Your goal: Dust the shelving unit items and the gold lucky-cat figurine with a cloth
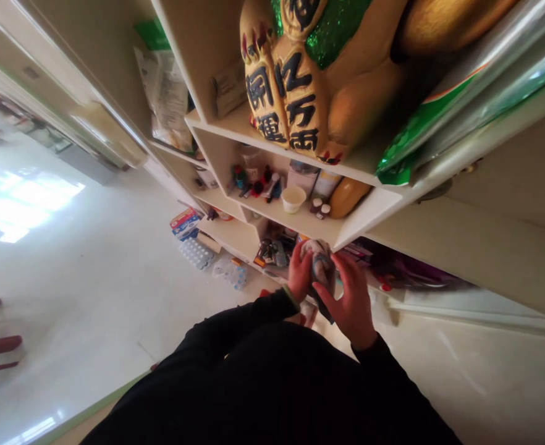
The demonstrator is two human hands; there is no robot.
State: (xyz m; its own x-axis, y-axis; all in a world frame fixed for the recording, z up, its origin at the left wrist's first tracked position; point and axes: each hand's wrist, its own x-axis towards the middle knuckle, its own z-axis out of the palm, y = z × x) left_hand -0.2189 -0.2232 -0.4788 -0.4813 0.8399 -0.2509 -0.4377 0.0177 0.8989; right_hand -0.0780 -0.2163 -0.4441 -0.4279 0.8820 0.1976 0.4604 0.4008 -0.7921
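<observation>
Head view: at lower centre of the frame, the left hand (299, 275) curls partly closed around the left side of a small grey-and-white bundle (321, 262). The right hand (350, 304), its fingers part spread, presses the bundle's right side, so that 2 hands hold it between them. The bundle sits just before the lowest opening of a white shelf unit (365, 213). Above it, a gold lucky-cat figure (309, 93) fills the top compartment at upper centre, a white cup (293, 199) stands on the shelf below, and a roll of foil (481, 86) lies at upper right.
</observation>
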